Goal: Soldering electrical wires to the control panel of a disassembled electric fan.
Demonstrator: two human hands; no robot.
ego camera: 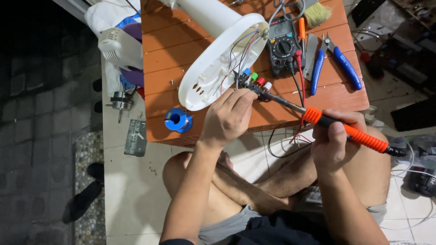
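Note:
My right hand (334, 141) grips a soldering iron (346, 130) by its orange and black handle, its metal tip reaching left to a small switch block with coloured push buttons (254, 80). My left hand (228, 115) pinches something thin right at that block, beside the iron's tip; what it holds is too small to tell. Thin wires run from the block into the open underside of a white plastic fan base (218, 63) lying tilted on the low wooden table (181, 45).
A blue solder spool (177, 120) sits near the table's front edge. A black multimeter (282, 43) with red and black leads, blue-handled pliers (334, 61), an orange screwdriver and a brush lie at the back right. Fan parts and a motor (120, 102) lie on the floor left.

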